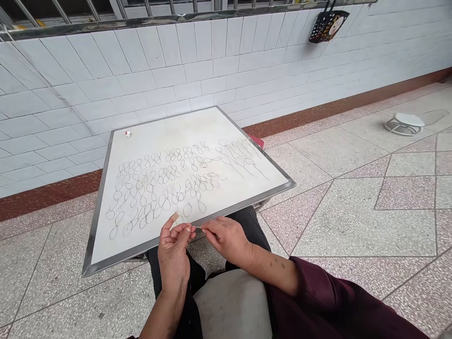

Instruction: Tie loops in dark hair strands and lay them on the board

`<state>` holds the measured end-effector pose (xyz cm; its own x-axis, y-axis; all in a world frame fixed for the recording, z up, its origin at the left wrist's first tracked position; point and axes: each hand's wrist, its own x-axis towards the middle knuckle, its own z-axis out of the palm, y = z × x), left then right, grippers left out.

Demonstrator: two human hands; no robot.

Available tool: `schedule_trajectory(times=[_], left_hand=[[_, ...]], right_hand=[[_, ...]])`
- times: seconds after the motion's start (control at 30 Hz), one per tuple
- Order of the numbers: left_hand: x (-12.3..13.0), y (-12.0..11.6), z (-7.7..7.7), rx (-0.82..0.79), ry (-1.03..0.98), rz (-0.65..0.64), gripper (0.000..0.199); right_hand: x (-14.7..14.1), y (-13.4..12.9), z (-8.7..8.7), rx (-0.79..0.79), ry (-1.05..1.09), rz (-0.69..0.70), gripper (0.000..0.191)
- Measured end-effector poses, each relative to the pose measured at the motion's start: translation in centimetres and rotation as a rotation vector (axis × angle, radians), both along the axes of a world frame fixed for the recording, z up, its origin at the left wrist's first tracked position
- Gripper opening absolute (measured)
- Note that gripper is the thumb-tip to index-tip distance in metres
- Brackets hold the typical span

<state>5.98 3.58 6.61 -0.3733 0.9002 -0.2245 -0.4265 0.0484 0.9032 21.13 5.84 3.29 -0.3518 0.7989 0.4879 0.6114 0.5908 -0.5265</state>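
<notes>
Close to the table's front edge, my left hand (175, 252) pinches a thin dark wire (187, 211) between thumb and fingertip; a loop of it rises above the fingers. What looks like tape wraps one of that hand's fingertips. My right hand (228, 239) sits just to the right, its thumb and fingers closed on a short end of the same strand. Beyond both hands, rows of thin figure-eight wire loops (165, 175) lie spread on the white tabletop (183, 125). Toward the right lie several wires with a single loop and a long straight tail (240, 157).
A metal rim (123, 255) borders the square table. A small white and red object (128, 134) lies at its far left corner. Behind stands a white tiled wall (169, 89) with a hanging black basket (328, 26). A low white stool (406, 121) is on the floor at right.
</notes>
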Motion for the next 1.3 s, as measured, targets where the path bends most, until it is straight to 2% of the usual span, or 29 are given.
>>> schedule_trajectory(times=[0.17, 0.5, 0.67, 0.73, 0.83, 0.93, 1.2, 1.3], left_hand=[[0.0, 0.0, 0.1, -0.007, -0.019, -0.009, 0.065], [-0.4, -0.2, 0.3, -0.034, 0.021, 0.004, 0.056], [-0.7, -0.2, 0.0, -0.013, -0.007, 0.006, 0.054], [-0.7, -0.2, 0.0, -0.017, -0.005, -0.009, 0.054], [-0.8, -0.4, 0.1, -0.038, 0.005, -0.036, 0.056], [-0.7, -0.4, 0.2, -0.039, 0.023, -0.045, 0.056], [-0.4, -0.6, 0.0, -0.044, 0.071, -0.029, 0.054], [-0.4, -0.7, -0.4, -0.028, 0.098, -0.023, 0.053]], right_hand=[[-0.1, 0.0, -0.2, 0.052, -0.062, -0.002, 0.018], [-0.3, -0.1, -0.1, 0.042, -0.075, 0.011, 0.021], [-0.2, 0.1, -0.1, 0.014, -0.006, 0.095, 0.022], [-0.3, 0.2, 0.1, -0.058, 0.114, 0.154, 0.018], [-0.5, 0.4, 0.4, -0.268, 0.275, 0.196, 0.012], [-0.5, 0.7, 0.5, -0.390, 0.277, 0.232, 0.012], [0.4, 1.3, 0.3, -0.186, -0.039, 0.239, 0.015], [0.3, 1.1, 0.7, -0.214, 0.007, 0.202, 0.014]])
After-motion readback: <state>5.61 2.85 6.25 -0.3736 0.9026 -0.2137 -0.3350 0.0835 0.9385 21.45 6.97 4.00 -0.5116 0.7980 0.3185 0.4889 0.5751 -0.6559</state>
